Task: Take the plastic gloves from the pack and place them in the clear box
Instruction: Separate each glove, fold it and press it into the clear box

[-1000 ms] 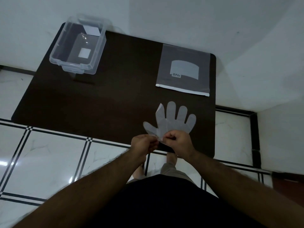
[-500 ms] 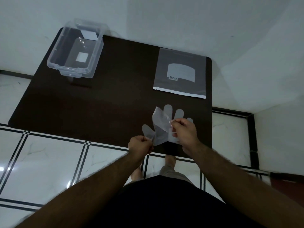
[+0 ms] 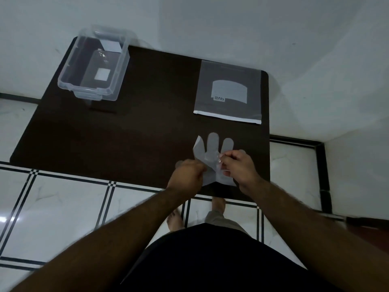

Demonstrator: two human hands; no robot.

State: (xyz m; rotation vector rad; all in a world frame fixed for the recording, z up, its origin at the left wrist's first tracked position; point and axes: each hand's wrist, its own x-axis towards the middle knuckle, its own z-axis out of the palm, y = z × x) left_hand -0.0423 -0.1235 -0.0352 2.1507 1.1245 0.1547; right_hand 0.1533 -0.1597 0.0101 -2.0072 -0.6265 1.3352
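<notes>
A thin translucent plastic glove (image 3: 211,152) lies near the front right edge of the dark table (image 3: 147,127), fingers pointing away from me. My right hand (image 3: 237,165) pinches a layer of it near the palm and lifts it. My left hand (image 3: 188,172) pinches the glove's cuff side at the left. The flat glove pack (image 3: 228,92) with a white label lies behind the glove. The clear box (image 3: 94,64) stands at the table's far left corner; only a white label shows inside it.
White walls close in behind the table and on the right. The floor in front is white tile with black lines. My bare feet (image 3: 219,205) stand just under the table's front edge.
My right hand has peeled a layer of the glove up and pulled it to the right, away from the left hand; the camera view has shifted slightly.
</notes>
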